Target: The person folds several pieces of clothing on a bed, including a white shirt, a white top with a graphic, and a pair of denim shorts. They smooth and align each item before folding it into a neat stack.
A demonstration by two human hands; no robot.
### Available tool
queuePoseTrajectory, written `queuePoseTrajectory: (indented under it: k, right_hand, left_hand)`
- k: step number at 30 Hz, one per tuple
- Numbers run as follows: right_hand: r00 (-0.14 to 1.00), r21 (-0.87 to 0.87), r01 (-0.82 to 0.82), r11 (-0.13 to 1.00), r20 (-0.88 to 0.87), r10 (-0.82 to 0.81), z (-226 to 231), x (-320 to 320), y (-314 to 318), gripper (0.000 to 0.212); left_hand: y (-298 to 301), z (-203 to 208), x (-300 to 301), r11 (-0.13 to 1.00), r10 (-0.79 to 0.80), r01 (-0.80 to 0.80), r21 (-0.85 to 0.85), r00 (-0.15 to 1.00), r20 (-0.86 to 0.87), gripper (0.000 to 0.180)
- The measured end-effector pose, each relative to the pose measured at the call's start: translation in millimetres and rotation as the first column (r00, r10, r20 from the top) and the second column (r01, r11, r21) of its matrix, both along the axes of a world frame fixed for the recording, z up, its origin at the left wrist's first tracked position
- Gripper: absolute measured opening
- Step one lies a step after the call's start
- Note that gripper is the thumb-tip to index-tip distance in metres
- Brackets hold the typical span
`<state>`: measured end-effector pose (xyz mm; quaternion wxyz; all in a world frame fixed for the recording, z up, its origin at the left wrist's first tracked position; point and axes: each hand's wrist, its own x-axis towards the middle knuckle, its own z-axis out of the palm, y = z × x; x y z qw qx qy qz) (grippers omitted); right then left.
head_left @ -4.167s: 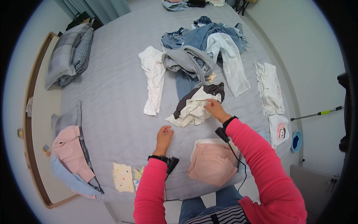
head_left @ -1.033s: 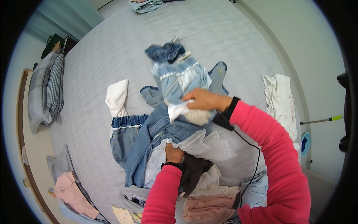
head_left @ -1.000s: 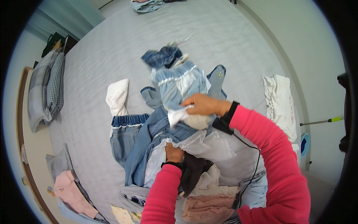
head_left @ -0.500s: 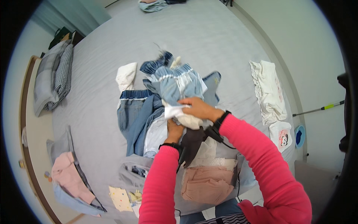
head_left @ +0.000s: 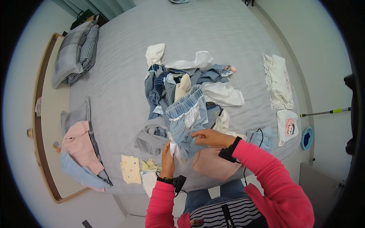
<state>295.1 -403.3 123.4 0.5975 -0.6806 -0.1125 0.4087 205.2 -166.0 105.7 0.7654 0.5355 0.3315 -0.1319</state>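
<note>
A pair of light blue denim pants (head_left: pixel 186 123) with a gathered elastic waist lies across the near side of a heap of clothes, its waist pointing away from me. My right hand (head_left: pixel 211 137) grips the right side of its lower part, index finger stretched along the fabric. At its lower left edge, my left hand (head_left: pixel 167 161) pinches the cloth beside a white piece (head_left: pixel 175 150). Behind the pants are dark blue denim (head_left: pixel 157 89), a cream garment (head_left: pixel 183 87) and a white garment (head_left: pixel 223 94). A grey garment (head_left: pixel 151 138) lies just left of the pants.
A folded pink garment (head_left: pixel 215 163) lies at the bed's near edge. Pink and blue clothes (head_left: pixel 81 142) are at left, a dotted yellow cloth (head_left: pixel 130 169) nearer. White garments (head_left: pixel 279 81) lie along the right edge. Pillows (head_left: pixel 72 53) stand far left; a blue bucket (head_left: pixel 307 138) is on the floor.
The light blue pants have come toward me, out of the heap, with both hands. The heap has shifted, and white cloth now lies spread behind and right of the pants. My view has moved too.
</note>
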Motion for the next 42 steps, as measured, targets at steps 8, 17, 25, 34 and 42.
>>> queuePoseTrajectory:
  k: [8, 17, 25, 34, 42]
  right_hand:
    - [0.957, 0.054, 0.287, 0.957, 0.040, -0.289, 4.8, 4.0, 1.1, 0.051]
    - [0.879, -0.015, 0.439, 0.898, 0.215, -0.426, 21.0, 21.9, 47.5, 0.068]
    - [0.843, -0.136, 0.432, 0.891, 0.411, -0.346, 74.7, 24.6, 5.8, 0.050]
    - [0.256, -0.022, 0.171, 0.985, 0.967, -0.023, 210.6, 6.0, 16.0, 0.052]
    - [0.875, 0.002, -0.148, 0.989, 0.467, 0.129, 219.8, -66.6, 31.7, 0.033]
  left_hand:
    - [10.1, -20.7, 120.3, 0.815, -0.237, 0.135, 0.564, 0.965, 0.110, 0.057]
    - [-19.9, 5.1, 117.1, 0.765, -0.379, 0.150, 0.626, 0.891, 0.250, 0.065]
    - [-16.4, 73.8, 86.4, 0.962, -0.246, 0.274, -0.003, 0.867, 0.433, 0.021]
    - [35.5, 263.3, 49.1, 0.819, -0.556, 0.511, 0.260, 0.595, 0.581, 0.020]
    - [40.2, 275.9, 2.4, 0.862, -0.498, 0.437, 0.256, 0.640, 0.585, 0.019]
